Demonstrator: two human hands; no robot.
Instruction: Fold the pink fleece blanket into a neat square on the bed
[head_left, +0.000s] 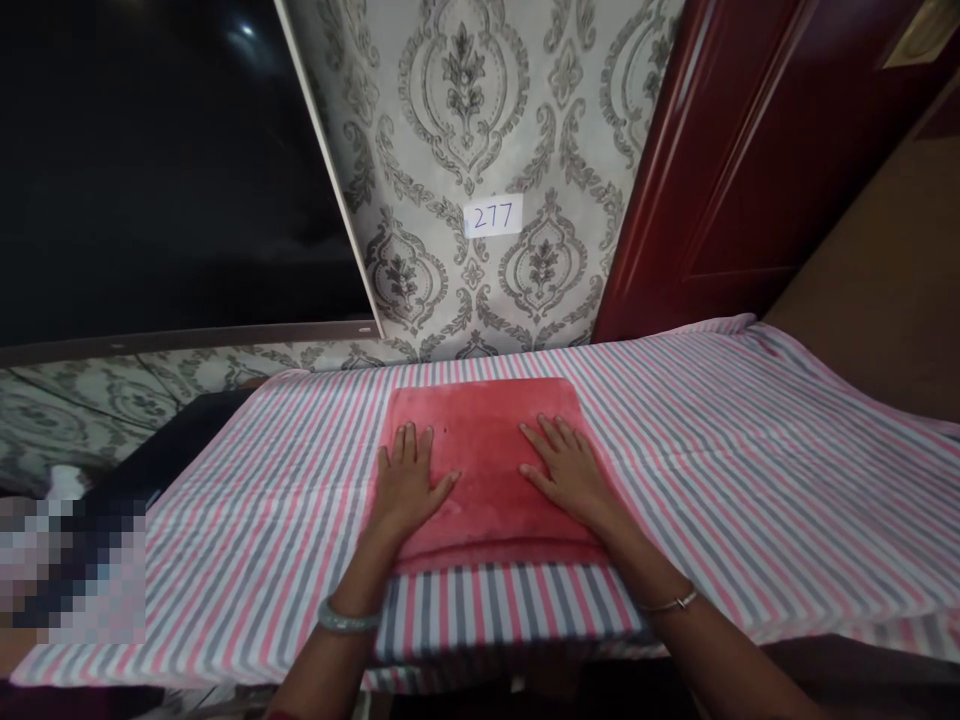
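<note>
A red folded cloth (487, 490) lies flat in a near-square on a striped cover, with a fold line running along its near edge. My left hand (409, 478) rests palm down on the cloth's left side, fingers stretched out and thumb pointing inward. On the right side my right hand (566, 468) lies flat too, its fingers spread toward the far left. Neither hand grips anything. A pale bangle circles my left wrist and a thin metal one my right.
The pink, grey and white striped cover (720, 450) spreads over the table. Behind it stand a patterned wall with a paper label (493, 215) reading 277, a dark television screen (165, 180) at left and a dark red door (720, 150) at right. A blurred patch hides the lower left.
</note>
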